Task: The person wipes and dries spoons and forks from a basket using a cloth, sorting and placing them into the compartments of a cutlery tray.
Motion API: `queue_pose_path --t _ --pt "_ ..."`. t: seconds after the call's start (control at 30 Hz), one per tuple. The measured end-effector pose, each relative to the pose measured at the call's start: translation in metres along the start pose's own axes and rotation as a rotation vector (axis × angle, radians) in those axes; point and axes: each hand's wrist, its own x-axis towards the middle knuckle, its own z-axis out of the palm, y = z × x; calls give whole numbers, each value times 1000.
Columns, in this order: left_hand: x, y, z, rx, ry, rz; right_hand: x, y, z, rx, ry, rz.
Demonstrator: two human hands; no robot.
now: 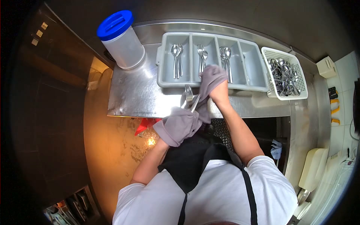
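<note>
White T-shirt and black apron below a cloth-wrapped fork

Just short of the cutlery tray, the fork juts from a grey-mauve cloth. Through it the left hand seems to clasp the fork, fingers hidden; cloth covers the right hand's fingers too, their pose impossible to tell. Wiping appears in hand; the next move probably calls for a steady hold. Beyond: the white basket and blue-lidded container. No legible writing.
</note>
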Motion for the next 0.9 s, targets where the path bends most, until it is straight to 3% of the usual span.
queue_pose_path --t 0.07,0.17,0.23,0.27,0.3,0.33,0.37,0.4,0.43,0.5,0.6,0.63,0.7,0.73,0.83,0.87,0.9 --pt "-3 -5 15 129 -38 -13 1 0 -3 235 105 304" --pt "1 -11 9 316 -123 3 -17 9 22 -854 -407 -303" --pt "-3 -17 7 507 -165 -35 -22 19 40 -903 -459 -508" --pt "-13 -25 19 638 -176 -86 -14 9 41 -211 -442 -233" --pt "-26 -36 34 769 -190 -138 -7 -3 44 -98 -418 133" --pt "-28 -46 31 131 50 -172 2 -2 45 221 -343 482" --pt "-33 -47 29 144 60 -230 9 -2 45 542 -258 821" --pt "-38 -48 25 160 78 -289 11 2 47 546 -283 838" --pt "-30 -37 5 174 101 -352 7 -4 47 349 -368 586" --pt "-14 -29 -14 93 60 -252 -11 -19 46 -48 -523 81" --pt "-17 -31 -10 125 -1 -187 -22 -11 61 -232 -371 -316" --pt "-19 -30 -8 143 21 -167 -23 -17 62 -242 -299 -155" --pt "-18 -29 -3 182 64 -107 -7 -14 52 -483 -293 -314" --pt "-20 -28 6 149 -55 -158 1 -11 47 -608 -285 -393" --pt "-3 -1 -23 441 -84 -142 6 11 48 115 -50 98" --pt "-2 -4 -23 339 -56 -131 1 9 53 47 -55 211" --pt "0 -9 -23 349 -53 -144 -6 6 59 -271 -162 -16"
